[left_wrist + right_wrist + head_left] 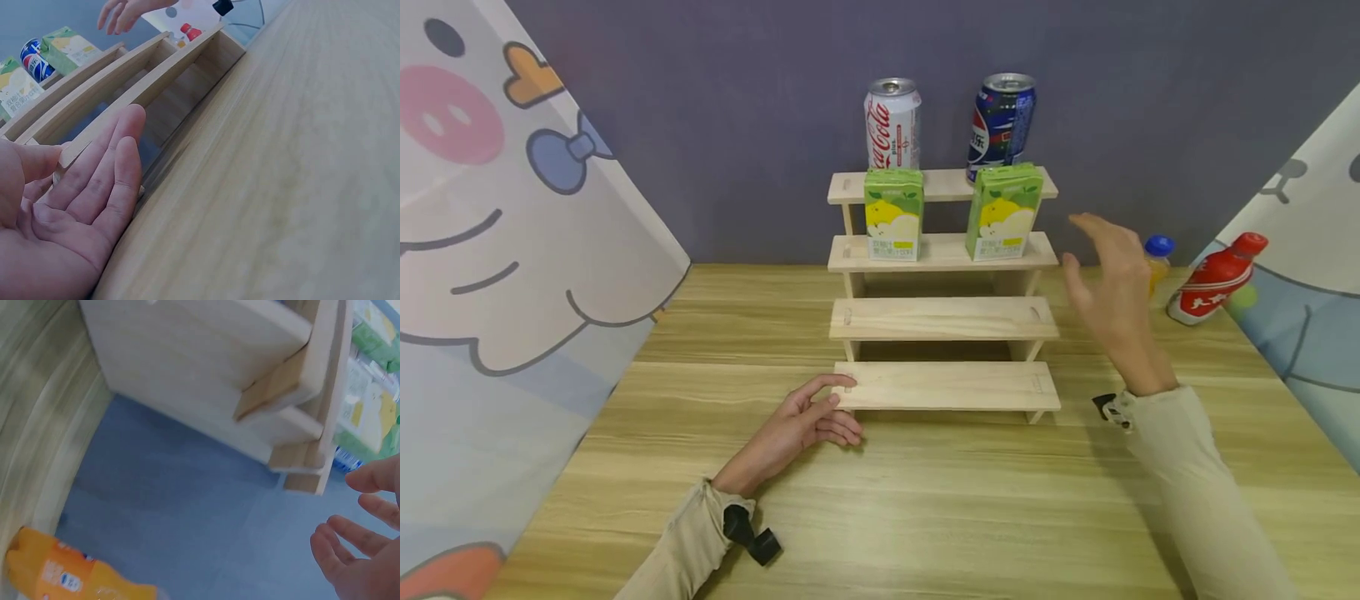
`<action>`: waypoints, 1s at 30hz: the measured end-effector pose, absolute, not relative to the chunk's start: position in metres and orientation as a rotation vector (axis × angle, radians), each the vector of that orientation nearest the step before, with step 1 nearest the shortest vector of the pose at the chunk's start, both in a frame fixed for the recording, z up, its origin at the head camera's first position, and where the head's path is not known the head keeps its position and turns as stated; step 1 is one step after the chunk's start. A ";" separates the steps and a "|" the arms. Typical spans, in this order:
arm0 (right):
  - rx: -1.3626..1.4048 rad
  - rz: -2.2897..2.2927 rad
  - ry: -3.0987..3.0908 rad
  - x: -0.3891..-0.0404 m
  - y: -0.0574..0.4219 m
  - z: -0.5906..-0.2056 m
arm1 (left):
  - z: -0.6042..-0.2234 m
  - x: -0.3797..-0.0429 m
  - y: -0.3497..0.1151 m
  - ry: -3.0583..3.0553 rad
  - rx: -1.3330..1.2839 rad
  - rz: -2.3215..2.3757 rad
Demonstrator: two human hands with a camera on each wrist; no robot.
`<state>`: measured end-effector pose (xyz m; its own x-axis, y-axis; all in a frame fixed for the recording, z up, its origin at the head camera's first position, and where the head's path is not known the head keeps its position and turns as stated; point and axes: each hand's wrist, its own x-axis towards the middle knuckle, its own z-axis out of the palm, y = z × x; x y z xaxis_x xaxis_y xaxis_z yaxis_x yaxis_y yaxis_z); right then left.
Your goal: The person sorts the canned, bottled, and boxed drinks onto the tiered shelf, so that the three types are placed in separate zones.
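A wooden stepped display shelf (943, 317) stands on the table. My left hand (801, 429) pinches the left end of its lowest step between thumb and index finger; the other fingers (94, 187) stretch out beneath the board's front edge. To the right of the shelf, my right hand (1112, 287) hovers with fingers apart and nothing in them. Two green juice cartons (893, 215) (1003, 212) stand on the third step. Behind them, on the top step, are a white Coca-Cola can (892, 125) and a blue Pepsi can (1002, 121).
Beyond my right hand stands an orange drink bottle (1157, 258) with a blue cap, partly covered by that hand. A red-labelled bottle (1217, 279) is farther right. A dark wall (760, 125) and cartoon-printed panels (535, 217) border the wood-grain table (925, 508).
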<state>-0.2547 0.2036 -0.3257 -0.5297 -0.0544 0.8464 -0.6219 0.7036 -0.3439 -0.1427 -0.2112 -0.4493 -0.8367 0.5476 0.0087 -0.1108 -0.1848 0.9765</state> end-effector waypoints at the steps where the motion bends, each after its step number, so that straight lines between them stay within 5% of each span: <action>1: 0.505 0.804 -2.026 -0.257 0.207 -0.327 | -0.450 -0.143 -0.211 1.659 0.501 2.067; 30: 0.119 0.832 -2.197 -0.281 0.286 -0.350 | -0.449 -0.142 -0.212 1.651 0.499 2.063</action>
